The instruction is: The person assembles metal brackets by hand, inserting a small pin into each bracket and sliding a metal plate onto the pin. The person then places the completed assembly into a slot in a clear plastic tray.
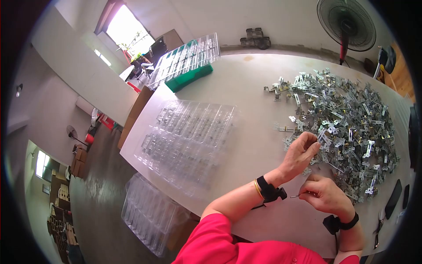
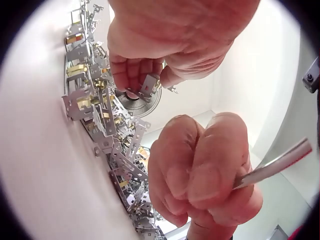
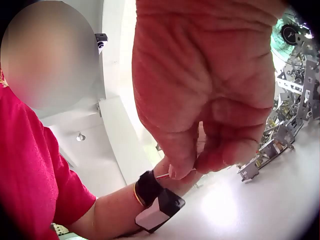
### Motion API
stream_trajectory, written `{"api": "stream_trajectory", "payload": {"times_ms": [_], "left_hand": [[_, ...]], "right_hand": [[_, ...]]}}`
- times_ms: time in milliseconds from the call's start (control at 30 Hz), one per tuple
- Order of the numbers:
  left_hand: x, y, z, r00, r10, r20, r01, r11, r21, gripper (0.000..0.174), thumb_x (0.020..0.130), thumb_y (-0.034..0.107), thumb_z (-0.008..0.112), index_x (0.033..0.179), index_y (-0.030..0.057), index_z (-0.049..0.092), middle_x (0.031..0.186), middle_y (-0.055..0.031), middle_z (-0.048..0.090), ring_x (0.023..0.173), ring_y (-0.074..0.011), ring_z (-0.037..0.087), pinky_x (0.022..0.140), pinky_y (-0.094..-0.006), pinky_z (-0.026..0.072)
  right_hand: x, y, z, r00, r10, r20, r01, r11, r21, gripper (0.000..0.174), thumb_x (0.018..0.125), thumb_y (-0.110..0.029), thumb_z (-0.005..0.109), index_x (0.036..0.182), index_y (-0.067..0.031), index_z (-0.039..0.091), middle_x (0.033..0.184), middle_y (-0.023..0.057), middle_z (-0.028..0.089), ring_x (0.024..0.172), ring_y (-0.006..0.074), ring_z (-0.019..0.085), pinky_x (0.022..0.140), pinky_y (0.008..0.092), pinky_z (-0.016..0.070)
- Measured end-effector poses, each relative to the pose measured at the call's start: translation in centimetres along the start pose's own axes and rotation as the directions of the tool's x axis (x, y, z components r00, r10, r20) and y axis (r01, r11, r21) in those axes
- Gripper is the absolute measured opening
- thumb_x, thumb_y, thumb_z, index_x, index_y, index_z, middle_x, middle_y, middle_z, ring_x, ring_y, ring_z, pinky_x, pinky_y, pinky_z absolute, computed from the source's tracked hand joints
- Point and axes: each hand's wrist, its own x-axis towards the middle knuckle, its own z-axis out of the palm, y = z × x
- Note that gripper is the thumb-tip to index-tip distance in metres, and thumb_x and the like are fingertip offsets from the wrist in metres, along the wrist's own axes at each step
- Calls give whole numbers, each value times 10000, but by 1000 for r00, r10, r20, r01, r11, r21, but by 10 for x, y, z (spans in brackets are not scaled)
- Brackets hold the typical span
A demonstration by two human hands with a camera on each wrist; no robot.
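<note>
In the left wrist view the left hand (image 2: 175, 35) pinches a small metal bracket (image 2: 149, 86) between thumb and fingers. The right hand (image 2: 200, 165) has its fingers curled round a thin metal rod (image 2: 275, 167), whose end sticks out past the fingers. From the head, the left hand (image 1: 300, 157) is at the near left edge of a heap of metal brackets (image 1: 347, 127), and the right hand (image 1: 327, 193) is just below it, with the rod (image 1: 294, 196) pointing left. The right wrist view shows the right hand (image 3: 200, 85) pinching the rod (image 3: 163, 176); the bracket is hidden there.
Clear plastic trays (image 1: 189, 136) lie on the left of the table (image 1: 250, 88). Behind them stands a green box (image 1: 189, 78) with more trays. A black case (image 1: 393, 199) and pliers (image 1: 378, 229) lie at the right edge. A fan (image 1: 346, 24) stands behind.
</note>
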Motion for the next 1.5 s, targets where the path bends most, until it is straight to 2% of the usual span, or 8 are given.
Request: {"api": "stream_trajectory", "payload": {"times_ms": [167,367,467,767,933,1100,1267,1500], "left_hand": [[8,3,-4,1000,-28,-6,28,998,-54,179,1021,147,622,1109,4,562,942,3,616,875,-44,541,778,-229,480],[15,30,-11,1000,-12,-7,11,991,-132,150,1033,137,597,1095,3,573,925,-8,648,864,-66,601,786,-238,507],[16,57,-15,1000,-29,0,29,998,-57,148,1031,133,602,1080,-5,580,909,-27,672,843,-76,620,783,-242,518],[33,128,-89,989,120,-89,-91,957,275,155,997,113,643,1057,-31,635,905,-58,687,813,-122,666,757,-276,564],[25,167,-184,937,124,-327,73,845,530,186,979,139,660,1065,-25,658,931,-72,697,811,-145,695,739,-276,574],[-3,186,-289,818,161,-553,245,772,587,219,926,166,712,1011,-33,679,870,-87,707,751,-148,708,672,-268,586],[-34,182,-406,754,253,-606,460,456,762,276,818,250,744,892,-16,733,777,-121,739,696,-170,710,680,-314,567],[-57,174,-444,711,235,-662,610,262,748,293,740,302,750,842,28,772,788,-159,748,772,-266,733,781,-365,562]], "right_hand": [[4,13,8,992,-117,-38,113,989,-100,124,837,-67,736,940,-24,683,891,138,647,807,333,652,729,405,520],[9,11,14,1000,8,-30,-12,990,-144,103,868,-77,690,939,-43,624,923,154,665,847,364,658,720,448,512],[10,9,19,998,63,13,-61,987,-151,85,873,-85,685,915,-51,620,905,145,657,814,375,650,708,458,507],[6,4,22,964,-187,-191,162,977,-140,111,853,-47,719,893,-57,616,831,127,621,741,350,629,640,422,498],[5,11,30,934,-175,-312,145,983,-117,108,849,-52,715,865,-53,609,774,130,608,717,353,622,635,426,493],[5,32,38,969,-125,-211,71,967,-244,107,836,-70,710,842,-58,604,771,133,620,712,354,621,619,427,483],[6,31,43,963,-53,-265,7,985,-172,108,825,-60,706,840,-56,600,768,138,622,699,356,620,601,423,479],[6,28,40,952,207,-224,-210,978,12,106,839,-70,726,850,-23,631,739,115,639,627,209,609,579,323,474]]}}
